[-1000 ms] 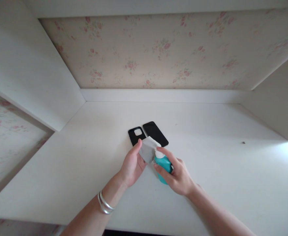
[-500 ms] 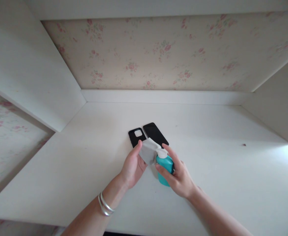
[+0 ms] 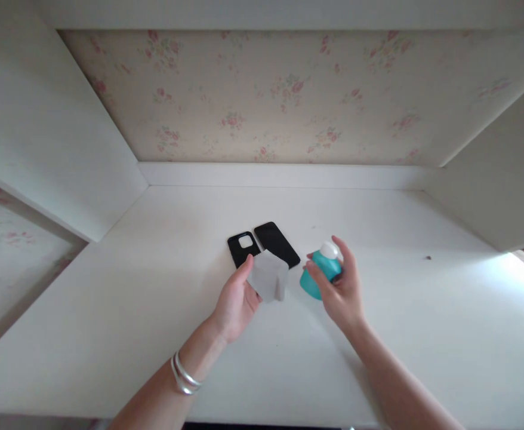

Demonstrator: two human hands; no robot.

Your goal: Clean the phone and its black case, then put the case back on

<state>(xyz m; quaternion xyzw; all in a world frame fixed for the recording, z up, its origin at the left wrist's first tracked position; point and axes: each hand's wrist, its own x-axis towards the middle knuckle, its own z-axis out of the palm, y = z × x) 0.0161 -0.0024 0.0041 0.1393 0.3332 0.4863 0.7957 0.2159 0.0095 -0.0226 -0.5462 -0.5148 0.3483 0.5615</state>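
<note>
Well, the right hand (image 3: pixel 346 294) encircles the bottle (image 3: pixel 326 263).

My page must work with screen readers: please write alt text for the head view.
A person's left hand holds a grey cloth while the right hand grips a teal bottle with a white top. Beyond the cloth, a black phone case and a black phone lie on a white table.

On the white surface (image 3: pixel 369 224), a dark speck (image 3: pixel 428 258) lies toward the right edge. Floral wallpaper (image 3: pixel 262 98) shows beyond the back edge.
</note>
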